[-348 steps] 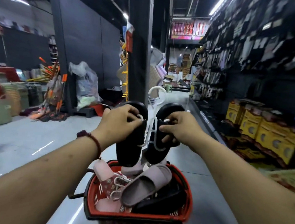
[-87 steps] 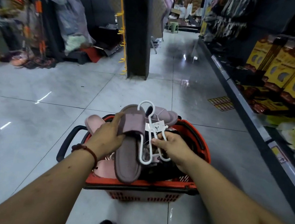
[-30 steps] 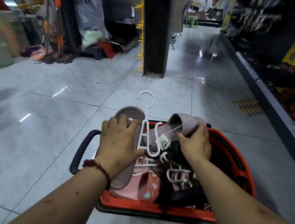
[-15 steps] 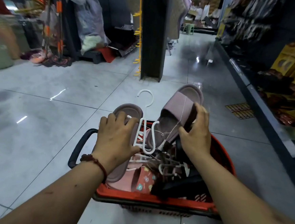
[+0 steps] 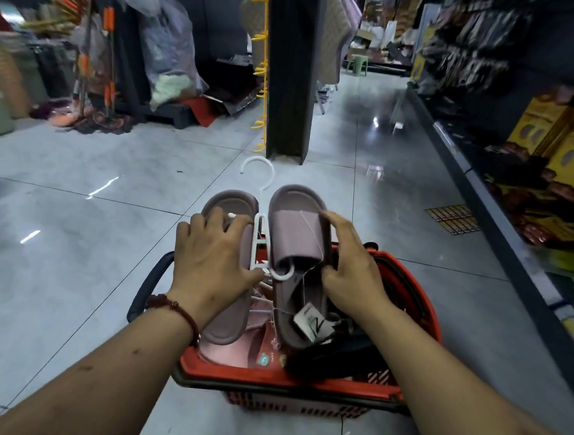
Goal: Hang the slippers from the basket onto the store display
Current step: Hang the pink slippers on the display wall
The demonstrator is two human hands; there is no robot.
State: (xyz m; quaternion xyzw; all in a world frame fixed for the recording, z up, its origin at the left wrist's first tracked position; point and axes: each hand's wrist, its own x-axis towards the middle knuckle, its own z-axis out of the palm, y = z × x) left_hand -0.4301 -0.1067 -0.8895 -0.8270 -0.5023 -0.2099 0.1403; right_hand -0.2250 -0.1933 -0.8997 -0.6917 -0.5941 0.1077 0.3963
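A red basket (image 5: 420, 296) stands on the floor in front of me, holding pink and black slippers. Above it I hold a pair of mauve slippers on a white hanger (image 5: 260, 194), whose hook points away from me. My left hand (image 5: 213, 263) grips the left mauve slipper (image 5: 226, 319), fingers curled over its upper part and thumb at the hanger's loop. My right hand (image 5: 350, 267) holds the right mauve slipper (image 5: 296, 238) along its right edge. A white price tag (image 5: 311, 324) hangs from that slipper on a thread.
A dark pillar (image 5: 290, 66) with yellow display hooks (image 5: 261, 67) rises ahead. Stocked shelves with yellow boxes (image 5: 566, 146) line the right side. Brooms, bags and bins (image 5: 0, 85) crowd the far left. Grey tile floor lies all around the basket.
The right slipper has swung down from a raised tilt and now lies parallel beside the left one on the hanger. My right hand shifted to its right edge. The tag now dangles lower.
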